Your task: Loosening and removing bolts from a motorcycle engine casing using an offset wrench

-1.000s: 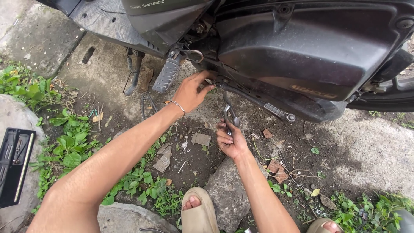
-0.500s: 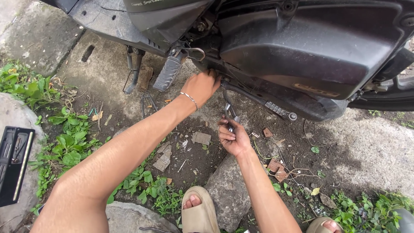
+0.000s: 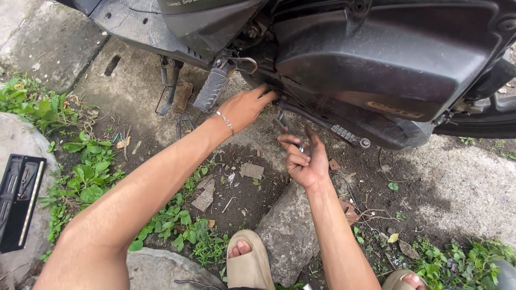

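A black scooter [image 3: 376, 59] stands over dirt and concrete, its engine cover filling the top right. My left hand [image 3: 246, 106], with a thin bracelet at the wrist, reaches under the scooter's lower edge, fingertips against the underside beside a folded footpeg [image 3: 213, 88]. My right hand [image 3: 303, 158] is curled around the handle of a metal wrench [image 3: 283, 122], whose head points up to the underside just right of my left fingertips. The part the wrench meets is hidden in shadow.
A kickstand [image 3: 167, 88] rests on the concrete at left. An open black tool case [image 3: 19, 201] lies on a stone at the left edge. A grey rock [image 3: 287, 231] sits by my sandalled foot [image 3: 248, 260]. Weeds grow at left and bottom right.
My left hand has slid further right and deeper under the scooter. My right hand has kept the wrench and shifted slightly lower.
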